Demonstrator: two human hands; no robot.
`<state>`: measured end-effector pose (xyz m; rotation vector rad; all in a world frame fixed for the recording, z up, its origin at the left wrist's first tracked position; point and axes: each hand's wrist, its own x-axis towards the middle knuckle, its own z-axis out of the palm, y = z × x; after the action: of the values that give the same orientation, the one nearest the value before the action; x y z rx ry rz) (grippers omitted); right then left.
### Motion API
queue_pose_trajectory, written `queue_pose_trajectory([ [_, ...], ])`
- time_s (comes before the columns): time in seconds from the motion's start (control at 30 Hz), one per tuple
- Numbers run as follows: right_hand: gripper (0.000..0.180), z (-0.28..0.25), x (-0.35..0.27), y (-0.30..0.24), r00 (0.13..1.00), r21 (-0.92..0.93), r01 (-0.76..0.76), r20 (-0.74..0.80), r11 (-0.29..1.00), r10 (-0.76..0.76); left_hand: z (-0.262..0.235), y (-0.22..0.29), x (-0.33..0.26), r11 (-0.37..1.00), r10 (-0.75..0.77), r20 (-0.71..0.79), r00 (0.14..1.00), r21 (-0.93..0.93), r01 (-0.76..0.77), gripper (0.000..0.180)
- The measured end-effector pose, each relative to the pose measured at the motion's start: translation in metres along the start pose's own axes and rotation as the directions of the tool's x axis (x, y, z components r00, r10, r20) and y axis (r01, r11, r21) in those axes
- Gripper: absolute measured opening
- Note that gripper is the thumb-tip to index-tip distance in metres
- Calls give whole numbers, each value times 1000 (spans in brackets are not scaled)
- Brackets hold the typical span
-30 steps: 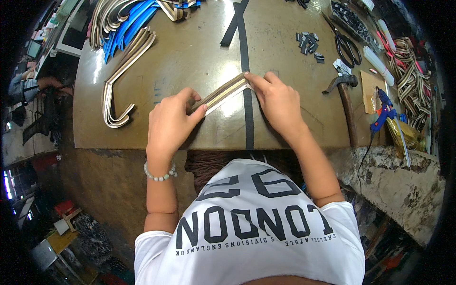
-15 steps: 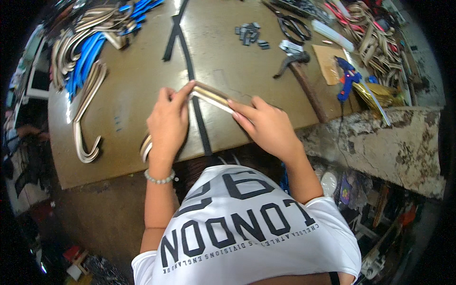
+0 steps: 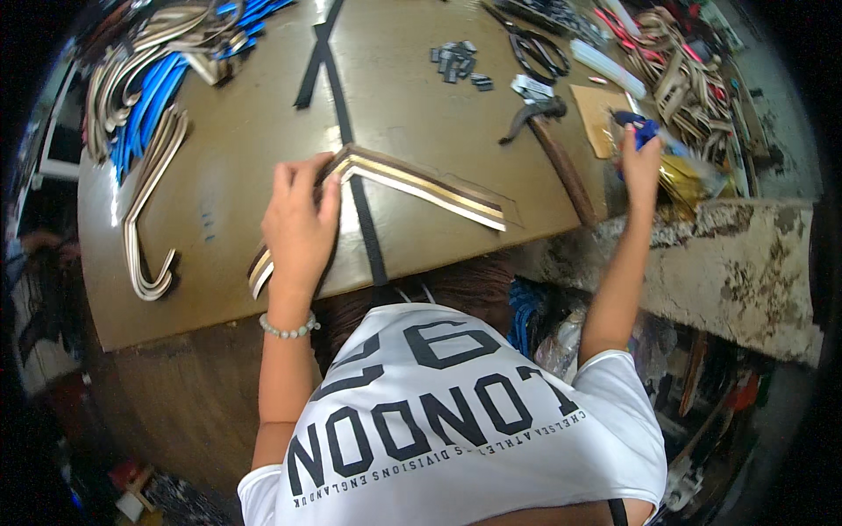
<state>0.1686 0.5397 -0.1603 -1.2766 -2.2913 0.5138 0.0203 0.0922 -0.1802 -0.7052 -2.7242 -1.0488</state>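
A layered strap (image 3: 425, 184) in brown, gold and white lies on the table, bent into a V whose point is near the black tape line. My left hand (image 3: 303, 219) grips it by the bend, thumb and fingers closed on it. One arm of the strap runs free to the right; the other passes under my hand, and its end shows beside my wrist. Over at the right, my right hand (image 3: 640, 162) is closed around a blue hot glue gun (image 3: 647, 130), partly hidden by the fingers.
A hammer (image 3: 561, 162), black scissors (image 3: 537, 54) and small grey pieces (image 3: 454, 61) lie on the table (image 3: 412, 105). Bundled straps (image 3: 162, 79) fill the far left, near a hooked strap bundle (image 3: 136, 245). More straps (image 3: 693, 83) are heaped far right. Black tape (image 3: 368, 228) crosses the table.
My right hand has let go of the strap and moved right to take hold of the glue gun. The strap's right arm now rests on the table; my left hand stays at its bend.
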Motion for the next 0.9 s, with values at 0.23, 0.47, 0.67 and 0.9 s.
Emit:
queue_pose_trajectory([
  [0.23,49,-14,-101,-169,738,669,152,413,727,-534,1,-6,-2,999,-7,-28,1000,-44,6,19],
  [0.47,50,56,-127,-214,533,550,365,539,751,-653,2,-6,-1,997,-8,-44,999,-80,5,18],
  [0.67,47,62,-126,-215,536,542,374,537,753,-652,1,-5,-2,997,-11,-46,999,-80,7,18],
  [0.9,43,44,-141,-210,500,541,428,525,724,-688,0,-4,-2,997,2,-55,998,-71,-6,18],
])
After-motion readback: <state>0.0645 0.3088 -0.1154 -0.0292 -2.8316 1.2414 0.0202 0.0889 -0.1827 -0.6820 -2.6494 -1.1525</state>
